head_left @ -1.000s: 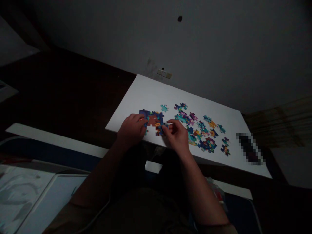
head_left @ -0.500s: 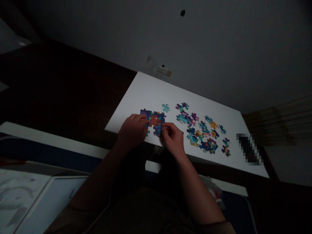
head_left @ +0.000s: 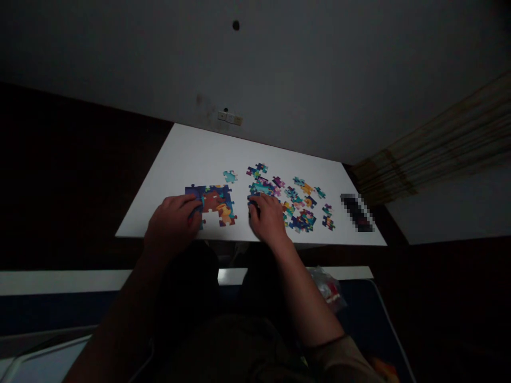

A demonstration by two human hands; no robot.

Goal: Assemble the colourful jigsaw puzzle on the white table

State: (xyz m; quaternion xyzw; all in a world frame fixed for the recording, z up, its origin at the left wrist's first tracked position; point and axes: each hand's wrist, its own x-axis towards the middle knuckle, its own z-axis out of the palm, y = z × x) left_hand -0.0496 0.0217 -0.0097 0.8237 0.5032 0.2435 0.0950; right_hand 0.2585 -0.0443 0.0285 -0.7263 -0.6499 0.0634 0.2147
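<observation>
A partly joined jigsaw puzzle (head_left: 211,198) with a brown figure on dark blue lies at the table's left side. A gap shows along its lower edge. My left hand (head_left: 171,221) rests over the puzzle's left part, fingers stretched across it and hiding some of it. To the right of the puzzle, my right hand (head_left: 268,217) is closed at the left edge of the loose puzzle pieces (head_left: 303,219). A dark blue puzzle piece (head_left: 250,203) shows at its fingertips, mostly covered. One light-blue puzzle piece (head_left: 230,176) lies alone above the joined part.
The white table (head_left: 199,151) stands against a grey wall with a socket (head_left: 230,117). A blurred-out dark object (head_left: 358,213) lies near its right end. A clear plastic bag (head_left: 329,290) is beside my right forearm. A striped curtain (head_left: 439,143) hangs at the right.
My right hand has left the joined puzzle and moved right to the loose pieces. My left hand stays on the puzzle. The whole view has turned, so the table appears further left.
</observation>
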